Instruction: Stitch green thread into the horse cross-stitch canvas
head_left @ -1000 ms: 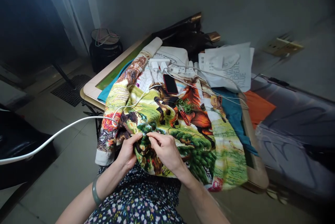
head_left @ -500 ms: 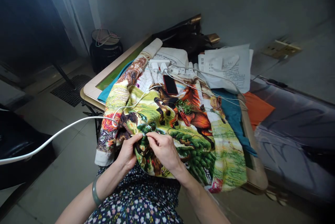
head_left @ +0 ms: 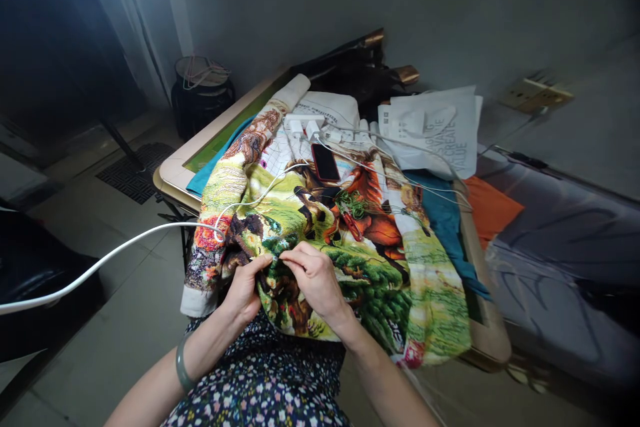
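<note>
A large embroidered cloth (head_left: 380, 260) showing horses and green trees drapes over the table (head_left: 173, 170) and onto my lap. My left hand (head_left: 246, 288) grips the cloth's near edge, thumb on top. My right hand (head_left: 316, 277) rests on the cloth beside it, with its fingertips pinched together at a green patch; anything between them is too small to see. A tangle of green thread (head_left: 353, 204) lies on the cloth further back. A green bangle (head_left: 181, 366) is on my left wrist.
A red phone (head_left: 325, 161) and white chargers (head_left: 303, 124) with cables lie on the cloth's far part. A white cable (head_left: 100, 259) runs off to the left. White bags (head_left: 435, 127), teal and orange fabric, a black pot (head_left: 201, 92) and a bed (head_left: 565, 240) surround the table.
My right hand's fingertips have drawn closer together and shifted slightly up on the cloth. The left hand has stayed where it was.
</note>
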Action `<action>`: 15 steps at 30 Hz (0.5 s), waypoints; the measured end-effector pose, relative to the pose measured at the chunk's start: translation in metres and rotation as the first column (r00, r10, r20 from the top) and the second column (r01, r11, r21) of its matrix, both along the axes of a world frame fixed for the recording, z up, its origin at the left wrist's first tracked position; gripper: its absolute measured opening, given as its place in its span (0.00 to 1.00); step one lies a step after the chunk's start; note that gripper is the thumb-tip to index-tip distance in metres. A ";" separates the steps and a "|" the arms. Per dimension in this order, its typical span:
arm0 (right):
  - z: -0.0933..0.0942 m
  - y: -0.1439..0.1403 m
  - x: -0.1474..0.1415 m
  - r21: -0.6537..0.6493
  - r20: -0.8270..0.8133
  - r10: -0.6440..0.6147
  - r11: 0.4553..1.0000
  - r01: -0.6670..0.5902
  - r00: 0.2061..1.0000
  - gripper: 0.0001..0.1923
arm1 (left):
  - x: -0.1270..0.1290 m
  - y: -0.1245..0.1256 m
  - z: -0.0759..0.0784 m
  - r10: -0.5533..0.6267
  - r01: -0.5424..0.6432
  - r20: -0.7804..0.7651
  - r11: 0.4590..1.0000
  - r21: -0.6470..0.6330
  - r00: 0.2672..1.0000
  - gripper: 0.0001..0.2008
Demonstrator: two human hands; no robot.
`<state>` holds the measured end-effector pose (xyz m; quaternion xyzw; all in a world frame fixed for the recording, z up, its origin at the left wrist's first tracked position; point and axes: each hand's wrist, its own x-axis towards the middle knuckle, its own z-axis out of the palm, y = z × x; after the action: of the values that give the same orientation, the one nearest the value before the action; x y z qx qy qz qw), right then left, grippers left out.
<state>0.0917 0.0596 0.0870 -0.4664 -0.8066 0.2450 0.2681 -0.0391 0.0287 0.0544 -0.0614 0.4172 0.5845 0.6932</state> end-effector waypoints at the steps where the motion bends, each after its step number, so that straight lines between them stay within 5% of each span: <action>1: 0.000 0.000 -0.001 0.003 -0.004 0.000 1.000 0.000 1.000 0.10 | 0.000 0.000 0.001 0.006 -0.006 0.000 1.000 -0.002 1.000 0.09; 15: 0.006 -0.005 -0.001 0.012 0.088 0.004 1.000 -0.005 0.996 0.11 | 0.001 -0.001 0.003 0.017 -0.017 0.032 1.000 -0.003 0.999 0.08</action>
<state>0.0908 0.0551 0.0933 -0.4732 -0.8203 0.2199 0.2343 -0.0384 0.0281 0.0574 -0.0753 0.4063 0.5886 0.6949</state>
